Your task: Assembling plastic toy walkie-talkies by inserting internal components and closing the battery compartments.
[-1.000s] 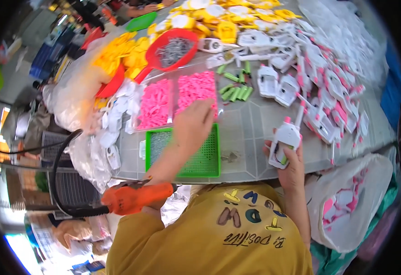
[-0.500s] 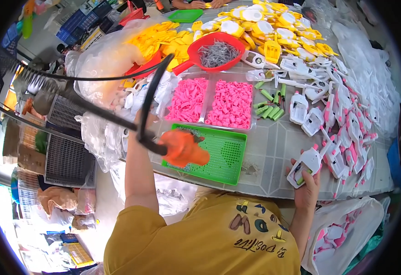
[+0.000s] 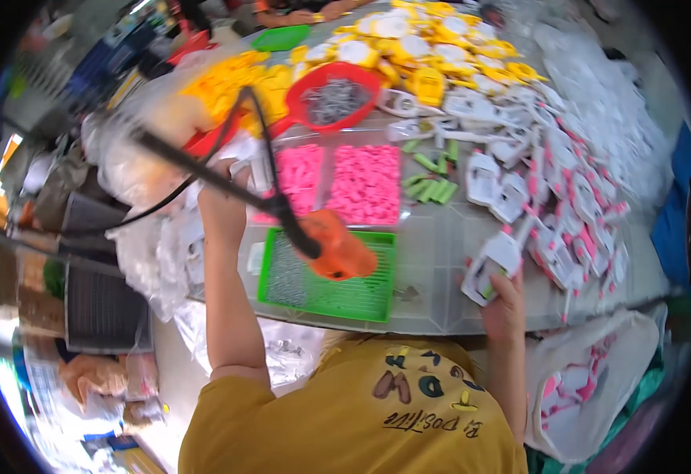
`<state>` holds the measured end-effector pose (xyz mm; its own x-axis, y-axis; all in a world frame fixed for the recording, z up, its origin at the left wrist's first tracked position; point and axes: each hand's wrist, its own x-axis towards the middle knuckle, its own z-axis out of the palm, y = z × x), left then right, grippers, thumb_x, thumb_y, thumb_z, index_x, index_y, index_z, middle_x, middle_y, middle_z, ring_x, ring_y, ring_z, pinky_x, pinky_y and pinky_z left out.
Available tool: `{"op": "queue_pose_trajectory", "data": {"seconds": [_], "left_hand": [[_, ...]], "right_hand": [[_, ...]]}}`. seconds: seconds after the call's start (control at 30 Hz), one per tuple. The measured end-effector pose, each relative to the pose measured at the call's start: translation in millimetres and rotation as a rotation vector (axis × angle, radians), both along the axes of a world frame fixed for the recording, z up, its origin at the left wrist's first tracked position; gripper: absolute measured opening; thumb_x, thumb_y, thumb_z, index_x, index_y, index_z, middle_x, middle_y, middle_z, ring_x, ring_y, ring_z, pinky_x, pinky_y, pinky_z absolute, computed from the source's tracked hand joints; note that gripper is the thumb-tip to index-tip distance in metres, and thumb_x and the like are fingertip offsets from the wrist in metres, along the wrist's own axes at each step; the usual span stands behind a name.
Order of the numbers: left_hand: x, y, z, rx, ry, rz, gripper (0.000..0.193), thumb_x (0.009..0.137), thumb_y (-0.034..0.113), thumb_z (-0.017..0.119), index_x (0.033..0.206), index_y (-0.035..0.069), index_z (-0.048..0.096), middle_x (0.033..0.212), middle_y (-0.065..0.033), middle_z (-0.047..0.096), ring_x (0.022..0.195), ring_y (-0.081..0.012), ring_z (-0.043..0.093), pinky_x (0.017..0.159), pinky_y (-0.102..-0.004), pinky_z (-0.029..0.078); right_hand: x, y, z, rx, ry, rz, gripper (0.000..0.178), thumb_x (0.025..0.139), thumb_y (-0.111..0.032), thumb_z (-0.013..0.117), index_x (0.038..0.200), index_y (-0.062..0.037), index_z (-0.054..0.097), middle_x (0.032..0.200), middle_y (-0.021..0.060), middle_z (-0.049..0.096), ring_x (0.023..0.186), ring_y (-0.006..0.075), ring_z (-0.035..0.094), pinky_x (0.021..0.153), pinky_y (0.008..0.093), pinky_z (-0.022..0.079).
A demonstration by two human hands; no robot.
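My right hand [image 3: 505, 300] grips a white plastic housing [image 3: 494, 265] with a pink tip, above the near right part of the table. A bit of green shows inside the housing, beside my thumb. My left hand [image 3: 225, 168] is stretched out to the left of the pink parts, at some white plastic pieces [image 3: 262, 174]. Its fingers are blurred, so a hold cannot be made out. An orange-wrapped tool [image 3: 345, 251] on a black cable hangs in front of a green tray [image 3: 337, 310], which has small metal bits in its left part.
A clear divided box holds pink parts [image 3: 365, 183]. Behind it stands a red scoop [image 3: 294, 91] of metal pins. Green cylinders [image 3: 432, 189], white-and-pink housings [image 3: 586, 205] and yellow-and-white parts [image 3: 432, 43] lie around. A bag [image 3: 598, 379] hangs at the right edge. Another person's hands [image 3: 318, 16] are across the table.
The view has shifted and blurred. My left hand has moved further up to the white pieces left of the pink parts. My right hand still holds the housing.
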<state>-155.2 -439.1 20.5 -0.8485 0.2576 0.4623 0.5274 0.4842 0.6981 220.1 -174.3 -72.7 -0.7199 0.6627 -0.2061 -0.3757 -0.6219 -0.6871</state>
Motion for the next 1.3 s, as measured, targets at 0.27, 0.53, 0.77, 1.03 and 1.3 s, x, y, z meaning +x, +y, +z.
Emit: {"op": "queue_pose_trajectory", "data": {"seconds": [0.27,0.53,0.77,1.03,1.3], "left_hand": [[129.9,134.2,-7.5,-0.169,0.308,-0.898,0.052,0.073,-0.011,0.068,0.121,0.01,0.071,0.115,-0.0141,0.069,0.107,-0.0324,0.068,0.087,-0.0372,0.058],[171.2,159.1,-22.2,-0.123,0.787,-1.048,0.043,0.071,0.007,0.073,0.114,0.003,0.074,0.112,-0.0122,0.069,0.095,-0.0315,0.07,0.079,-0.0378,0.061],[180.9,155.9,-25.4,-0.136,0.804,-0.981,0.041,0.072,0.006,0.073,0.113,0.002,0.074,0.113,-0.0125,0.069,0.098,-0.0322,0.07,0.082,-0.0376,0.06],[183.5,154.6,-26.0,-0.147,0.778,-0.952,0.04,0.073,0.005,0.074,0.113,0.001,0.074,0.114,-0.0125,0.069,0.101,-0.0325,0.069,0.083,-0.0379,0.059],[186.5,158.3,-29.1,-0.121,0.716,-1.002,0.047,0.07,0.006,0.077,0.116,0.0,0.072,0.117,-0.0127,0.068,0.103,-0.0326,0.069,0.083,-0.0391,0.059]], "right_hand": [[-49.0,-12.7,28.6,-0.156,0.214,0.152,0.064,0.091,-0.015,0.061,0.151,-0.0148,0.038,0.145,0.0106,0.052,0.134,0.0339,0.053,0.109,0.0584,0.046],[-47.0,-16.0,28.0,-0.315,0.35,0.02,0.056,0.108,-0.049,0.041,0.151,-0.012,0.041,0.147,0.0054,0.052,0.136,0.0233,0.05,0.116,0.0433,0.038],[-47.8,-21.9,30.5,-0.343,0.398,0.02,0.048,0.11,-0.045,0.04,0.151,-0.0189,0.036,0.143,0.0037,0.053,0.132,0.0222,0.053,0.112,0.0456,0.042],[-47.8,-23.9,25.3,-0.335,0.415,-0.013,0.046,0.11,-0.037,0.045,0.151,-0.0208,0.033,0.142,0.0046,0.052,0.131,0.0221,0.053,0.112,0.0466,0.043],[-43.5,-27.1,28.9,-0.183,0.372,-0.044,0.057,0.102,-0.015,0.062,0.149,-0.0213,0.03,0.138,0.0053,0.051,0.128,0.0217,0.054,0.11,0.0434,0.044]]}}
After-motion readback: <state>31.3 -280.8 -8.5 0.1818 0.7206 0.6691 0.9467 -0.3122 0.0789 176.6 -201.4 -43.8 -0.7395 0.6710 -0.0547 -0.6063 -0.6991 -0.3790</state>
